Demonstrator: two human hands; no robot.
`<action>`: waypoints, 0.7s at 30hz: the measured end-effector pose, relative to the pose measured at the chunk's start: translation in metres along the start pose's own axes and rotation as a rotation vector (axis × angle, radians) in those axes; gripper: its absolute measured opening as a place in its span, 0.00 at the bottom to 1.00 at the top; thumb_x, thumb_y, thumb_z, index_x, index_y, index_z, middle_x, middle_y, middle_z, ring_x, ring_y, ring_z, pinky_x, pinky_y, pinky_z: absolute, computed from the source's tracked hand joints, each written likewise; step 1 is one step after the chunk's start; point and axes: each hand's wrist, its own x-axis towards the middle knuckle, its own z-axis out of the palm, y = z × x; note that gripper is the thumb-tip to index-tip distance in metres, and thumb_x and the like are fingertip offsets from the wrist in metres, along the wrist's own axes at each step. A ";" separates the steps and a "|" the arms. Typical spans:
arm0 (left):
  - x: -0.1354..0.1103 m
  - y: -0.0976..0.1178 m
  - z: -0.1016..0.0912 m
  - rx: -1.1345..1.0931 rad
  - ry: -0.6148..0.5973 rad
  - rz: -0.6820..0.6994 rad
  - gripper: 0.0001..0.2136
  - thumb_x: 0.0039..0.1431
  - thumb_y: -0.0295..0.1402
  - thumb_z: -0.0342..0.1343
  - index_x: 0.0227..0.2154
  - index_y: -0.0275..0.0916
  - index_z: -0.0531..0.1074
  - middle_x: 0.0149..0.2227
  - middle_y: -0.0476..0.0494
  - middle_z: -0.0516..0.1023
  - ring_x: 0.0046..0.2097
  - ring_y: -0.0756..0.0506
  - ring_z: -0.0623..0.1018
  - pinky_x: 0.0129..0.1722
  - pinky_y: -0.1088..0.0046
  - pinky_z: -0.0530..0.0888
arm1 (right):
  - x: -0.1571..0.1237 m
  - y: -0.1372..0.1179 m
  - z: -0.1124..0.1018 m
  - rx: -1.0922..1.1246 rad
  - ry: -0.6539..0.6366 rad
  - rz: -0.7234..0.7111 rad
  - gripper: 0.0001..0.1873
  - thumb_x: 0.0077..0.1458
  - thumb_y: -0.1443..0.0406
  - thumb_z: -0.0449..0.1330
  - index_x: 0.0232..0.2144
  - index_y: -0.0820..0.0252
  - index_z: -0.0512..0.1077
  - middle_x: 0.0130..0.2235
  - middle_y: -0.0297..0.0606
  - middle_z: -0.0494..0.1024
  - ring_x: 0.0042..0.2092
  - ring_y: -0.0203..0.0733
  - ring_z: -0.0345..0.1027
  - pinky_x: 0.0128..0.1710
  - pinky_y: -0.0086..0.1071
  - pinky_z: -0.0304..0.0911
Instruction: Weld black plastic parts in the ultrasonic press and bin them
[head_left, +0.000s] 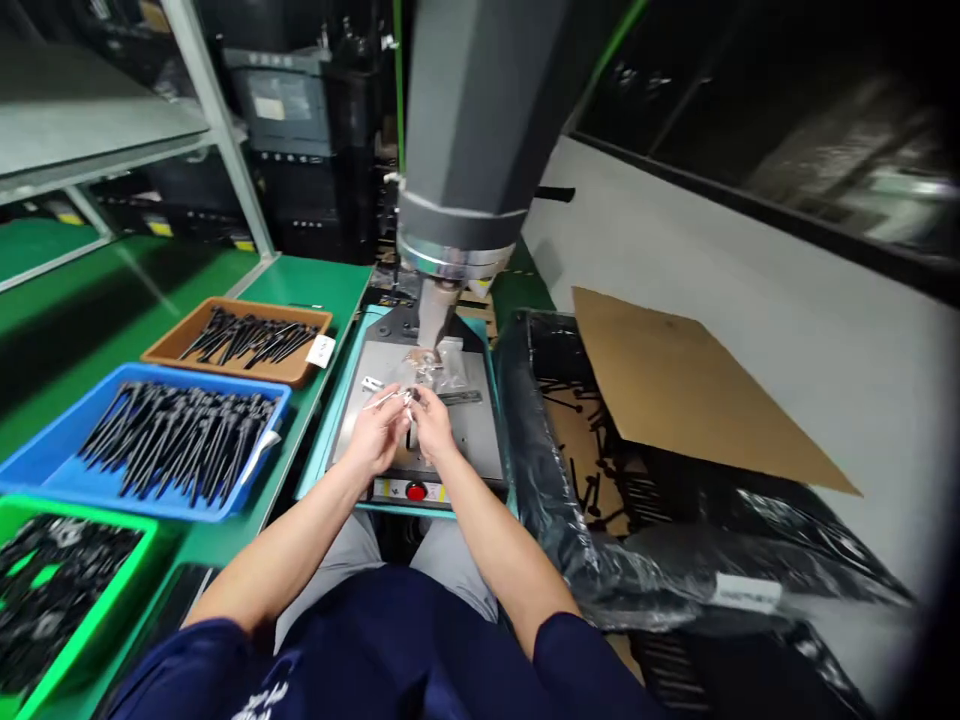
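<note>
My left hand (pixel 373 432) and my right hand (pixel 433 422) meet over the grey metal plate (pixel 480 430) of a press machine. Both are pinched on a small clear plastic bag (pixel 429 375) with a thin silvery part at its near end. The bag lies just under the machine's horn (pixel 437 312), which hangs from a big grey cylinder (pixel 472 130). A red button (pixel 416 491) sits on the plate's front edge, just below my hands.
Left of the machine stand a brown tray (pixel 304 368), a blue tray (pixel 45 450) and a green tray (pixel 112 590), each with several thin black parts. On the right a black-lined box (pixel 540 440) holds loose black parts, half covered by a cardboard sheet (pixel 675 390).
</note>
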 end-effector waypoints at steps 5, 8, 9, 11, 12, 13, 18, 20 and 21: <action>0.000 0.002 0.001 0.081 -0.017 0.034 0.22 0.46 0.22 0.67 0.46 0.35 0.72 0.30 0.47 0.78 0.26 0.53 0.76 0.26 0.81 0.76 | 0.021 -0.016 -0.011 -0.326 0.193 -0.272 0.18 0.51 0.61 0.60 0.45 0.59 0.75 0.48 0.43 0.75 0.50 0.48 0.69 0.49 0.40 0.67; 0.001 0.002 0.000 0.108 -0.008 0.053 0.23 0.44 0.23 0.68 0.46 0.35 0.72 0.30 0.47 0.78 0.25 0.53 0.76 0.25 0.82 0.75 | 0.030 -0.018 -0.016 -0.403 0.287 -0.346 0.17 0.52 0.61 0.60 0.45 0.57 0.76 0.50 0.44 0.72 0.53 0.47 0.67 0.51 0.40 0.67; 0.002 0.002 0.000 0.115 -0.005 0.056 0.23 0.44 0.23 0.68 0.46 0.35 0.72 0.30 0.47 0.78 0.25 0.53 0.76 0.25 0.81 0.75 | 0.034 -0.018 -0.017 -0.410 0.309 -0.365 0.17 0.52 0.60 0.60 0.45 0.56 0.77 0.50 0.44 0.71 0.54 0.47 0.66 0.53 0.41 0.65; 0.006 0.002 -0.001 0.124 -0.005 0.060 0.24 0.43 0.22 0.68 0.46 0.35 0.72 0.30 0.47 0.78 0.25 0.53 0.76 0.25 0.81 0.74 | 0.042 -0.015 -0.018 -0.388 0.328 -0.396 0.17 0.53 0.60 0.61 0.45 0.56 0.77 0.50 0.43 0.71 0.55 0.47 0.65 0.57 0.41 0.62; 0.008 0.002 -0.001 0.129 -0.007 0.064 0.24 0.43 0.22 0.68 0.46 0.35 0.72 0.30 0.47 0.78 0.25 0.53 0.76 0.25 0.81 0.74 | 0.047 -0.014 -0.019 -0.359 0.324 -0.403 0.16 0.52 0.60 0.62 0.44 0.56 0.77 0.50 0.43 0.71 0.55 0.46 0.65 0.57 0.41 0.61; 0.011 0.002 -0.001 0.134 -0.009 0.069 0.24 0.43 0.22 0.68 0.46 0.35 0.72 0.30 0.47 0.78 0.25 0.53 0.76 0.25 0.81 0.74 | 0.051 -0.013 -0.018 -0.323 0.313 -0.403 0.16 0.52 0.60 0.62 0.44 0.56 0.78 0.50 0.43 0.71 0.54 0.46 0.66 0.57 0.40 0.61; 0.023 0.005 -0.002 0.161 -0.022 0.094 0.24 0.44 0.23 0.68 0.47 0.36 0.71 0.30 0.48 0.77 0.26 0.54 0.76 0.24 0.82 0.74 | 0.069 -0.019 -0.012 -0.192 0.251 -0.300 0.15 0.48 0.62 0.65 0.41 0.56 0.78 0.51 0.40 0.73 0.53 0.43 0.66 0.55 0.34 0.63; 0.028 0.007 -0.002 0.162 -0.021 0.095 0.25 0.45 0.22 0.68 0.48 0.36 0.71 0.30 0.48 0.77 0.26 0.54 0.76 0.24 0.82 0.74 | 0.074 -0.025 -0.010 -0.161 0.231 -0.224 0.15 0.46 0.62 0.66 0.40 0.56 0.77 0.50 0.38 0.74 0.52 0.43 0.66 0.53 0.33 0.63; 0.030 0.008 -0.003 0.159 -0.018 0.094 0.25 0.45 0.22 0.68 0.48 0.36 0.71 0.30 0.48 0.77 0.26 0.54 0.76 0.24 0.82 0.74 | 0.075 -0.028 -0.010 -0.144 0.211 -0.183 0.16 0.45 0.62 0.66 0.40 0.56 0.77 0.48 0.37 0.76 0.51 0.43 0.67 0.52 0.33 0.63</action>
